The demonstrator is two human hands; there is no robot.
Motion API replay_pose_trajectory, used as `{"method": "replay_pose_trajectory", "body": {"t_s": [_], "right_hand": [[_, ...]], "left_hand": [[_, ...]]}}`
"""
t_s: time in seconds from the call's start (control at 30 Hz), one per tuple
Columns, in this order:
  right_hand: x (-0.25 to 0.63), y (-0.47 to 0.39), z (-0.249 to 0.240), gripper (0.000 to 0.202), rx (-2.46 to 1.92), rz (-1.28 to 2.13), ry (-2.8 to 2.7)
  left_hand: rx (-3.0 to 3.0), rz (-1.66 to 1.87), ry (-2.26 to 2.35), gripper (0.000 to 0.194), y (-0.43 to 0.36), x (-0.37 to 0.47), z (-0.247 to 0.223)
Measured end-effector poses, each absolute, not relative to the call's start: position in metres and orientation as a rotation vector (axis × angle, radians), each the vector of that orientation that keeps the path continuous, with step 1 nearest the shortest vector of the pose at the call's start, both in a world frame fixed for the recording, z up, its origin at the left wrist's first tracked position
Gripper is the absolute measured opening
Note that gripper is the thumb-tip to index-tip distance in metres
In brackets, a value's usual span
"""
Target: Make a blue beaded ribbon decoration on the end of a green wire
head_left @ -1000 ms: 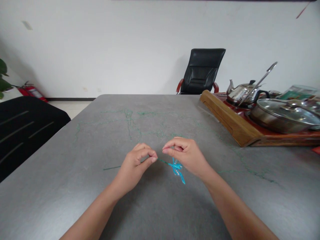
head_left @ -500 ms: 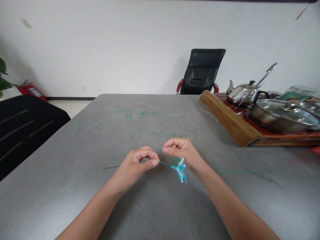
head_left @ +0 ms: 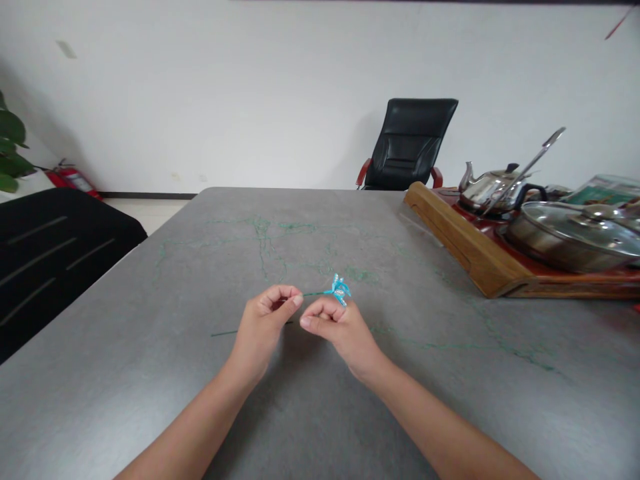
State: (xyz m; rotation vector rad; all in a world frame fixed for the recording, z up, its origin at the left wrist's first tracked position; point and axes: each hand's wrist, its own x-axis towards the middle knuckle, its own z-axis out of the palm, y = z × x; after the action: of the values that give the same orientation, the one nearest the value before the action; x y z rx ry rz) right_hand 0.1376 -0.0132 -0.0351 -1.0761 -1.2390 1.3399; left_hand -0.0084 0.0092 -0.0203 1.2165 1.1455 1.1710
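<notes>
My left hand [head_left: 264,323] pinches the thin green stem [head_left: 314,294] of a small blue flower [head_left: 340,289] edged with pearly beads. The flower points right, just above the knuckles of my right hand [head_left: 346,333]. The thumb and fingers of that hand are pressed together close to the stem; whatever they hold is too fine to make out. A dark green stick [head_left: 224,333] lies on the table behind my left hand, its middle hidden. Loose green thread [head_left: 450,346] trails over the table on the right, and more tangled thread [head_left: 260,230] lies farther back.
The grey table [head_left: 125,373] fills the front. At the right stands a wooden tea tray [head_left: 470,257] with a metal kettle [head_left: 493,187] and a lidded pan [head_left: 570,237]. A black chair [head_left: 417,143] is beyond the table; a dark chair back [head_left: 65,247] is at the left.
My left hand has raised the flower and stem away from me, the flower shifting left. My right hand has passed from the stem's far side to its near side, lower down.
</notes>
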Motion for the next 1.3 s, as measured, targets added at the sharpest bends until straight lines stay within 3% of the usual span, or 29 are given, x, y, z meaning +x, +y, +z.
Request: {"method": "replay_pose_trajectory", "body": {"t_s": [0.43,0.7,0.8,0.97,1.3], "right_hand": [[0.132,-0.026,-0.027,0.017,-1.188,1.092,-1.396],[0.137,-0.037,-0.014,0.03,-1.245,-0.02,-2.0],[0.145,-0.035,-0.007,0.032,-1.239,-0.239,-2.026],[0.167,-0.024,0.002,0.026,-1.283,-0.087,-2.014],[0.191,-0.006,0.008,0.011,-1.172,0.781,-1.751]], "left_hand": [[1.73,1.264,1.337,0.01,0.006,-0.013,-0.018],[2.29,1.315,1.344,0.009,0.004,-0.011,-0.02],[2.466,1.259,1.295,0.009,0.004,-0.012,-0.021],[2.592,1.147,1.144,0.012,0.006,-0.013,-0.018],[2.071,0.875,0.855,0.014,0.006,-0.013,-0.005]]}}
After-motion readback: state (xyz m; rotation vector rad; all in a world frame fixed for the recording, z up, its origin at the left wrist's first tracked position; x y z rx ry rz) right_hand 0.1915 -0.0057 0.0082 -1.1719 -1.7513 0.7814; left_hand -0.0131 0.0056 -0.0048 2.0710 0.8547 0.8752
